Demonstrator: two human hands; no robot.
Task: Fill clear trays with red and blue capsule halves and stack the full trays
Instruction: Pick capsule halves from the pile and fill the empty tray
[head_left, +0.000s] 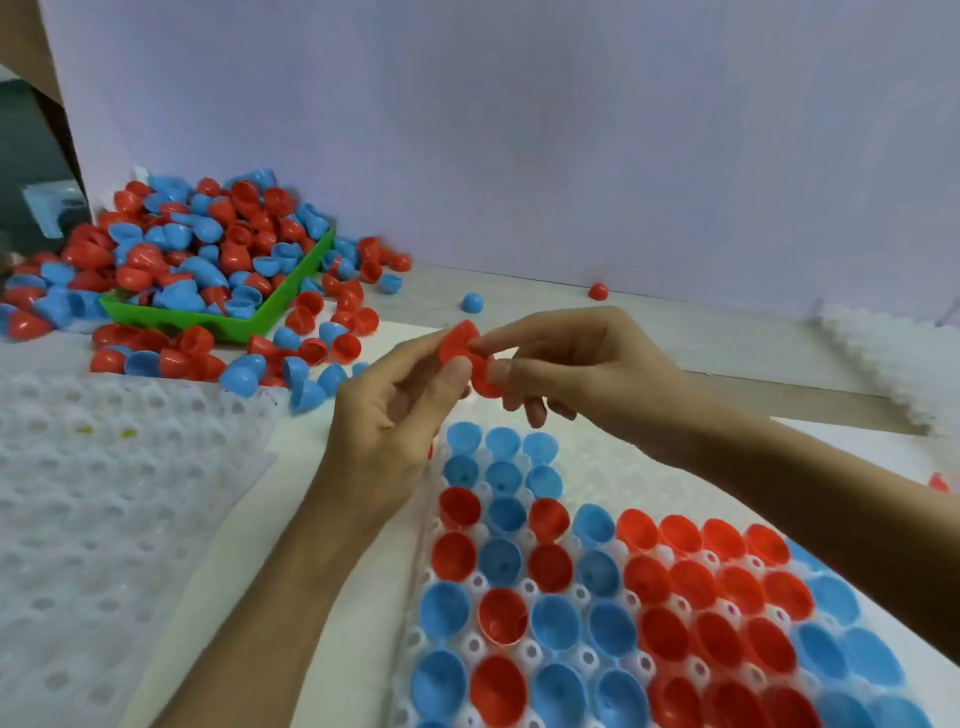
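A white tabletop (322, 519) runs up to a pale lavender wall panel (571, 130); at the far left edge a darker gap shows blurred objects that cannot be identified. At the back left a green tray (291, 291) overflows with a heap of loose red and blue capsule halves (197, 249), many spilled onto the table around it. 1 blue half (471, 302) and 1 red half (598, 291) lie apart near the wall. A stack of empty clear trays (104, 493) sits at the left, and more clear trays (893, 353) lie at the far right. The partly filled clear tray (566, 587) lies in front, open cups up, its far right cells unfilled. Above its far end, the left hand (395, 415) and right hand (566, 358) meet, each pinching a red capsule half (460, 340) between thumb and fingertips; the second red half (485, 376) touches the first.
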